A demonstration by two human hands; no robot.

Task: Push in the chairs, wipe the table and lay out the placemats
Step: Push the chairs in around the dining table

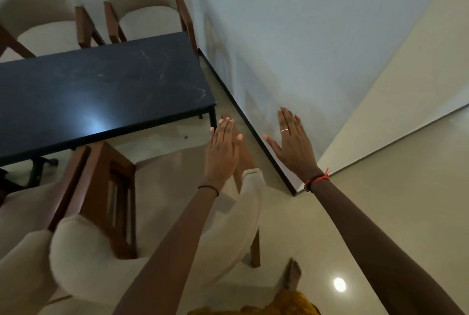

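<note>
Chair beside the dining table, with both our hands released.
Our left hand [223, 148] and right hand [294, 148] are held out flat, fingers straight, grasping nothing. Beneath the left one we see the nearest cream chair [162, 187], standing just back from the black table [101, 91]. The far left chair [38, 17] and far right chair [144, 2] stand at its opposite edge.

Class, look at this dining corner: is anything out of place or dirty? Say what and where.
The near chair stands pulled back from the black table, with its seat uncovered. The table's right end carries pale smears, so it looks unwiped.
</note>
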